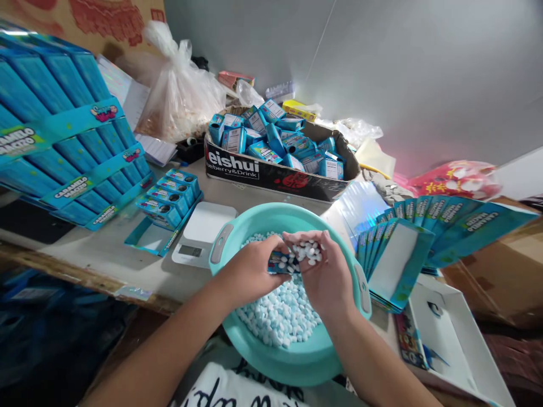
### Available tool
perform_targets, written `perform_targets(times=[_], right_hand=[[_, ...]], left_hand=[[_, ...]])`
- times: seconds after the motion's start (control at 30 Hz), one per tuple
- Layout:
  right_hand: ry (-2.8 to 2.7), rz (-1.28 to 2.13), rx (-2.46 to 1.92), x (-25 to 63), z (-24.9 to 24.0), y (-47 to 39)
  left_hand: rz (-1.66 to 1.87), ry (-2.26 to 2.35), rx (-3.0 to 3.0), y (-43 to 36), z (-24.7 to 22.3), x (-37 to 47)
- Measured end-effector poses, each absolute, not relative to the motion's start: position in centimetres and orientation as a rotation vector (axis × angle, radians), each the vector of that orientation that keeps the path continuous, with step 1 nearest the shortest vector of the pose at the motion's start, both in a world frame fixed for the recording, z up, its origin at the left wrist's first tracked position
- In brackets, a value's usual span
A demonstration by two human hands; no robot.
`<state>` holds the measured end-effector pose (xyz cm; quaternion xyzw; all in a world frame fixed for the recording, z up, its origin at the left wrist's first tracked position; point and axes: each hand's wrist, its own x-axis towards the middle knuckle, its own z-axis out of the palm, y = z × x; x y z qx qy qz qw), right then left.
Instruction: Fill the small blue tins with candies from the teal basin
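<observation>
Over a turquoise basin [271, 370], my left hand [254, 265] grips a small blue candy box [275, 263], its opening facing my other hand. My right hand [324, 277] is cupped around a heap of small white candies [309, 251], its fingers touching the box. Some candies lie at the mouth of the box. Below both hands, the basin holds many pale blue and white candies [282, 316]. A white digital scale [207, 229] stands left of the basin, partly behind its handle.
A cardboard tray [237, 167] of small blue boxes sits behind the basin. On the left are a blue display carton [163, 240] with several boxes and a tall stack of packed cartons [68, 130]. Folded blue cartons [403, 254] stand at right, near a white open box [449, 333].
</observation>
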<state>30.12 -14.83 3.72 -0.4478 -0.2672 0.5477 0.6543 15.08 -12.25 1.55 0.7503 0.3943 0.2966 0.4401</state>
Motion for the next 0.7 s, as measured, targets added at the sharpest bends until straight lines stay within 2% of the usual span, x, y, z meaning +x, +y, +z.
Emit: perform_targets(times=[0.23,0.47,0.57,0.7], right_hand=[[-1.087,1.14,-1.281,30.3,2.8,-15.0],[-1.794,1.067,-1.603,31.3,2.1,-15.6],[-1.917,0.934,-1.64,31.6,1.6,-15.7],[-2.123,0.757,-1.692,31.8,1.2,-15.4]], left_hand=[[0.736,1.036,1.908,-12.5,1.7,14.9],[0.631,1.378,2.104,-11.3,0.2,14.5],[0.911,1.294,2.276,-11.5,2.1,14.1],[1.277,0.979,2.213,-14.2,6.4,13.6]])
